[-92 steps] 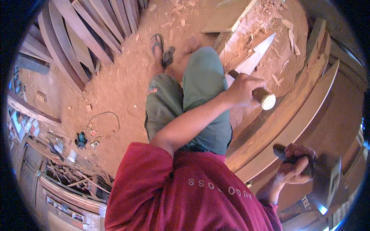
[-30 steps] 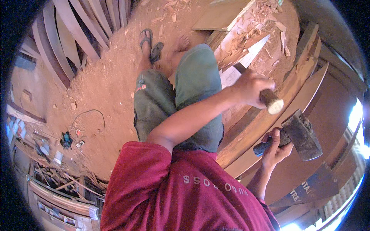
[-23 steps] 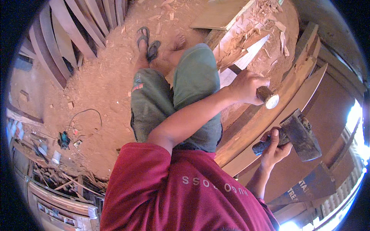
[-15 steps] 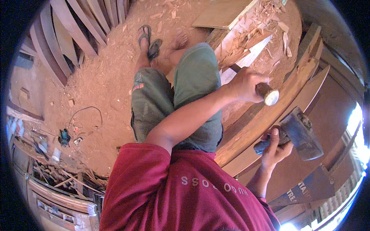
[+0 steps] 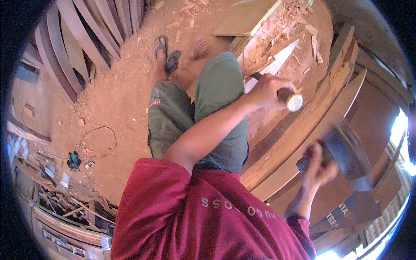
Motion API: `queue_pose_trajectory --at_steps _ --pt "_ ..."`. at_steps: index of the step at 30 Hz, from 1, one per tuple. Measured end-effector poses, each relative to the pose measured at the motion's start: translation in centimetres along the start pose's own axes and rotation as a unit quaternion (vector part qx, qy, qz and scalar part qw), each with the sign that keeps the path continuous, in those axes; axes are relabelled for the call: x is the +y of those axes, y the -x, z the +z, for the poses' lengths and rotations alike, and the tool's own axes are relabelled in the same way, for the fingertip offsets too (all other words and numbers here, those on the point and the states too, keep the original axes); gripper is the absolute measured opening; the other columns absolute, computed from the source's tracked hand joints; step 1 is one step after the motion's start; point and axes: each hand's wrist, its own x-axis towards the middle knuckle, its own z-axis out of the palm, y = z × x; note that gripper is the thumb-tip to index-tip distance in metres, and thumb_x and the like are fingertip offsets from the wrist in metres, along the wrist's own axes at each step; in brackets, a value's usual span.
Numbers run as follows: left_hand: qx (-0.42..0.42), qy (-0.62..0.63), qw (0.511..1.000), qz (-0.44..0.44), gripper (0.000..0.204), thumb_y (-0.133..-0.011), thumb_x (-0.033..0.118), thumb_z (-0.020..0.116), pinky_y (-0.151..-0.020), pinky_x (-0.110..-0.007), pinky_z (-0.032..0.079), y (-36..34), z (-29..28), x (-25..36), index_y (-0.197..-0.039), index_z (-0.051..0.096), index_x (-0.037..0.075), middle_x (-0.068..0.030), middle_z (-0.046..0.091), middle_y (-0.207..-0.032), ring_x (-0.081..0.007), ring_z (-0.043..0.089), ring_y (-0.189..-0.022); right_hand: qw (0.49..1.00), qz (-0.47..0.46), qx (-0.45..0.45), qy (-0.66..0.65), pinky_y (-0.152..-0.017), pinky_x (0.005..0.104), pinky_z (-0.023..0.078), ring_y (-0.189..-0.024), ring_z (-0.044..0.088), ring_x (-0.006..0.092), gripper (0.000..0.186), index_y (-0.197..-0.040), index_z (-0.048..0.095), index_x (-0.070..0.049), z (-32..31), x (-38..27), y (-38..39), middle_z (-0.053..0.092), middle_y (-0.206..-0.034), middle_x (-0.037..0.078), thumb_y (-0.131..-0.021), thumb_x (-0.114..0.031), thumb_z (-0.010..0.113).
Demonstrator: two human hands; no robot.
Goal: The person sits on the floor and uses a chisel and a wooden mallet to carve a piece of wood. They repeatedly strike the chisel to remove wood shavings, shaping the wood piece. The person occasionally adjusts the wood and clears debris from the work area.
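My left hand [image 5: 269, 91] is wrapped round the handle of a chisel [image 5: 294, 102], its pale butt end facing up toward me. The chisel's dark blade slants down to a roughly cut wooden piece [image 5: 253, 60], where the tip is partly hidden by my hand and knee. Out to the right, my right hand [image 5: 318, 167] grips a dark mallet [image 5: 346, 149] by its short handle. The mallet's blocky head is blurred by motion and stays apart from the chisel.
Wood chips [image 5: 188, 8] litter the dusty floor. Curved planks [image 5: 80, 32] stand at the far left; a long beam [image 5: 320, 108] and boards run along my right. A flat board [image 5: 242, 19] lies beyond my knees. A corded power tool [image 5: 73, 160] rests at left.
The mallet has swung a little right and down, away from the chisel, in my right hand. My left hand and the chisel have shifted slightly left in view, still held together.
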Motion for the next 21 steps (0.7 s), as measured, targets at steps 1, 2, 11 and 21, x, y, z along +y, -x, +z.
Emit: queue_pose_trajectory --at_steps 1,2,11,21 --pt "-0.006 0.002 1.0 0.009 0.031 -0.059 0.021 0.084 -0.058 -0.036 0.049 0.1 0.0 -0.1 -0.081 0.066 0.01 -0.0101 0.063 -0.068 -0.0273 0.066 -0.063 0.98 -0.06 0.001 -0.19 -0.053 0.0299 0.051 -0.058 0.057 0.0154 0.022 -0.1 0.061 -0.001 0.2 0.3 -0.2 0.063 -0.076 0.008 -0.096 -0.022 0.064" --pt "-0.014 0.008 1.0 0.011 0.032 -0.059 0.023 0.085 -0.056 -0.037 0.047 0.2 0.1 -0.3 -0.078 0.064 0.008 -0.0106 0.06 -0.066 -0.0276 0.064 -0.061 0.971 -0.147 0.007 -0.189 -0.055 0.0315 0.052 -0.057 0.057 0.017 0.024 -0.1 0.061 -0.001 0.4 0.4 0.0 0.062 -0.075 0.009 -0.096 -0.024 0.063" --pt "-0.013 -0.006 1.0 0.0 0.031 -0.055 0.02 0.085 -0.059 -0.039 0.052 0.6 0.2 -0.1 -0.075 0.062 0.01 -0.01 0.066 -0.071 -0.0291 0.068 -0.065 0.998 -0.033 -0.046 0.032 -0.053 0.0296 0.05 -0.058 0.059 0.0157 0.021 -0.107 0.056 0.001 1.4 3.0 1.0 0.062 -0.079 0.008 -0.094 -0.012 0.066" --pt "-0.042 -0.039 0.998 0.021 0.032 -0.058 0.026 0.08 -0.058 -0.044 0.052 -1.2 1.8 1.4 -0.074 0.057 0.011 -0.008 0.061 -0.065 -0.0306 0.066 -0.062 0.987 0.017 0.04 -0.152 -0.049 0.0295 0.05 -0.056 0.06 0.0174 0.024 -0.107 0.047 0.001 1.9 1.8 1.0 0.059 -0.077 0.01 -0.097 -0.013 0.064"
